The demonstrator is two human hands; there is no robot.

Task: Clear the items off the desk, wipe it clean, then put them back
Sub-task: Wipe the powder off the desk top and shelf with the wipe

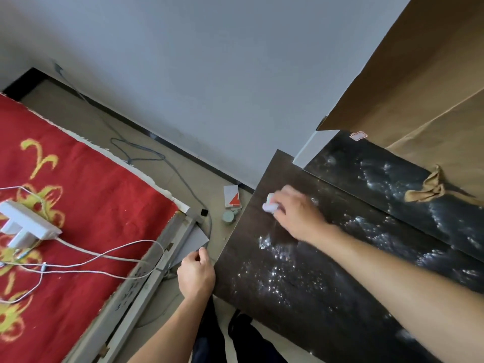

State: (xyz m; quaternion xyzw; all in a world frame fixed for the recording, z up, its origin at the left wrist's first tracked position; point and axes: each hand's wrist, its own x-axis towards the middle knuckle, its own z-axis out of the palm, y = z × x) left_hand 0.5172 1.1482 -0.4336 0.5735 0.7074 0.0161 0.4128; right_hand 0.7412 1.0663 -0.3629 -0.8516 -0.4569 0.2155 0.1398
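Dark wood-grain desk (296, 305) fills the lower right of the head view, its top flecked with white specks that could be dust, droplets or glare. The right hand (296, 213) lies on the desk's far left part, fingers curled over a small white wad (269, 205) and pressing it to the surface. Only the wad's end shows past the fingertips, so cloth or tissue cannot be told. The left hand (196, 273) sits at the desk's left edge with its fingers bent. Its fingertips meet near the corner of a grey sheet (193, 239), and whether they pinch that sheet, hold the edge or hold nothing is unclear. Beyond the right fingers a darker raised board (392, 184) runs along the back, partly covered by brown cloth (419, 74) with a knotted end (429, 188). On the floor past the left fingertips stand a red-and-white box (231, 196) and a small pale round container (228, 216), half hidden by the desk edge. Left of that hand a red patterned cover (91, 184) carries a white power strip (26, 221) and cables, cut off by the frame.
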